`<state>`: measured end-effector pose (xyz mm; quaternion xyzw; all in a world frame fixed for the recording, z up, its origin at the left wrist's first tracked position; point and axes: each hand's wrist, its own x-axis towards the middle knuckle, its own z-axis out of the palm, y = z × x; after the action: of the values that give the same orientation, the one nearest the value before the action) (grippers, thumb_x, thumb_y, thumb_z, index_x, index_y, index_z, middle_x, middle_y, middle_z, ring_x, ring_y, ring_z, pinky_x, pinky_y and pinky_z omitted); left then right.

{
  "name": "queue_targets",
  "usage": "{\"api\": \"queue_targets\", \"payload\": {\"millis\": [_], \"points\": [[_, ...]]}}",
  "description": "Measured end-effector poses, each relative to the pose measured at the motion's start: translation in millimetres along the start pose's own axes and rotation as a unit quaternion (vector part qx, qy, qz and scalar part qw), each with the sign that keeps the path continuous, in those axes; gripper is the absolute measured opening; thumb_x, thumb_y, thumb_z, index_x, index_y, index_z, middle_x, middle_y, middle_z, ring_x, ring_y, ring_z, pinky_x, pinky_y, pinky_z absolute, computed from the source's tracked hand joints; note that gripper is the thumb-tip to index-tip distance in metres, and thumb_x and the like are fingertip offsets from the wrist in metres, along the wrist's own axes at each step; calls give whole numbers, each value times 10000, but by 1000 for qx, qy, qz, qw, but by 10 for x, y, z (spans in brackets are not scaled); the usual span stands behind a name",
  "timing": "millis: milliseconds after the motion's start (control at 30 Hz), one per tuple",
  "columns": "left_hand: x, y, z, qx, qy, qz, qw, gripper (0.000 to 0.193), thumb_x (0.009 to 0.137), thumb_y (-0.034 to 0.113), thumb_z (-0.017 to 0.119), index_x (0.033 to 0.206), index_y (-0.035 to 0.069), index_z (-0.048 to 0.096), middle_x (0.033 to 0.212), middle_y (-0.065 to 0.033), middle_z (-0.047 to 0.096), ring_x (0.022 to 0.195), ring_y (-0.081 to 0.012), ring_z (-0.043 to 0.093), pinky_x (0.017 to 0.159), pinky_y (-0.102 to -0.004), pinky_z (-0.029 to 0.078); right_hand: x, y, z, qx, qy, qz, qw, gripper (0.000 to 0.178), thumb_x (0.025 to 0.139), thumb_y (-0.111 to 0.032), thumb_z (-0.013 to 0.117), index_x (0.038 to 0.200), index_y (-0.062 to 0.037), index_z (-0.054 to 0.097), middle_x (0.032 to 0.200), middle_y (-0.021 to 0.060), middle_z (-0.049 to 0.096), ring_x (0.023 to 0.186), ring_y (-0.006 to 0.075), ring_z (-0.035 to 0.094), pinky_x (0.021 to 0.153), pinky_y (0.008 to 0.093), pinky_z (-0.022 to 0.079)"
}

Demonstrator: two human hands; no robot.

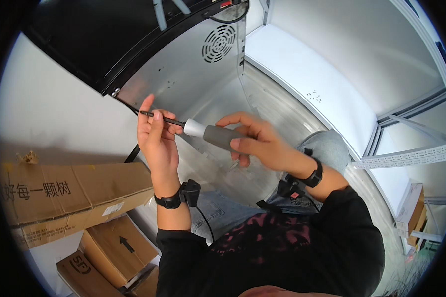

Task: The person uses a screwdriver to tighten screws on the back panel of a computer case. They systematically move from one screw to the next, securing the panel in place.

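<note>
A screwdriver with a grey and white handle and a dark shaft lies across the space between my hands, its tip pointing left. My right hand grips the grey end of the handle. The shaft passes through my left hand, whose thumb and fingers pinch it near the tip while the index finger points up. Just beyond the hands stands a metal appliance housing with a round vent grille and a black top. Small screws show at its near left corner.
Cardboard boxes are stacked at the left. A white shelf in a metal frame runs along the right, with a cluster of small dark pieces on it. My knees are below the hands, above a wood-look floor.
</note>
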<state>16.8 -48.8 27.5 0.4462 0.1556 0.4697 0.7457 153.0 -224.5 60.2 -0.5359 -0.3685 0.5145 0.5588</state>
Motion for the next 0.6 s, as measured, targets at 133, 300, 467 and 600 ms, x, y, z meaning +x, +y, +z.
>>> {"api": "queue_targets", "payload": {"millis": [133,300,467,600], "points": [[12,-336,247,-41,-52,-36,997,132,923,130,533,1018,41,512,915,-154,626,650,-163,620,550,-254,509,10,-210,-645,-42,32,-30,998,273,854,-148,540,1103,-39,566,656,34,584,486,64,526,472,198,433],[247,-983,807,0,-73,-100,992,180,951,206,491,1033,48,511,974,-153,636,695,-175,621,578,-267,496,92,-341,-1739,-88,64,-9,994,272,840,-173,524,1051,-12,586,643,71,609,445,84,537,441,192,449],[606,-2058,1475,20,-122,-185,975,264,969,259,444,1086,25,482,960,-150,646,718,-181,631,615,-283,500,68,-36,-3079,-134,114,5,984,309,875,-308,571,1001,-27,602,625,52,611,391,39,500,384,130,395],[830,-2945,1965,129,-151,-238,951,288,968,265,450,1096,17,519,952,-111,648,765,-153,615,656,-264,480,37,576,-4089,-123,154,42,979,265,844,-268,622,964,-33,599,638,61,617,376,34,483,363,143,389]]}}
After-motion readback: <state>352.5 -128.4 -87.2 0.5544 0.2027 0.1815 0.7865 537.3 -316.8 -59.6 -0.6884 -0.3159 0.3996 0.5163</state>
